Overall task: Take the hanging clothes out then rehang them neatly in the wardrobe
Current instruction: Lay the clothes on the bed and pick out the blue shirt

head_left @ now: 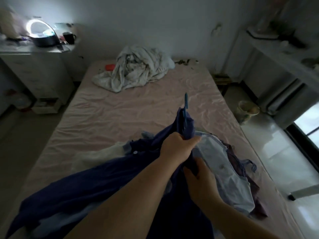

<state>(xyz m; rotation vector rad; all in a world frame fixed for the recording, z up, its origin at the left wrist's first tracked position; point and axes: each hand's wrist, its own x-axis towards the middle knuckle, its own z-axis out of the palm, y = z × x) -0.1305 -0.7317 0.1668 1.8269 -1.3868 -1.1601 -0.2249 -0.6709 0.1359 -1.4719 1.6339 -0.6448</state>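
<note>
A dark blue garment is gripped at its bunched top by the left hand at lower centre of the frame, a blue hanger jutting above it. The cloth below is pinched by the right hand. A pale blue shirt is seen at right on the pink-sheeted bed; a crumpled white blanket lies at upper centre.
</note>
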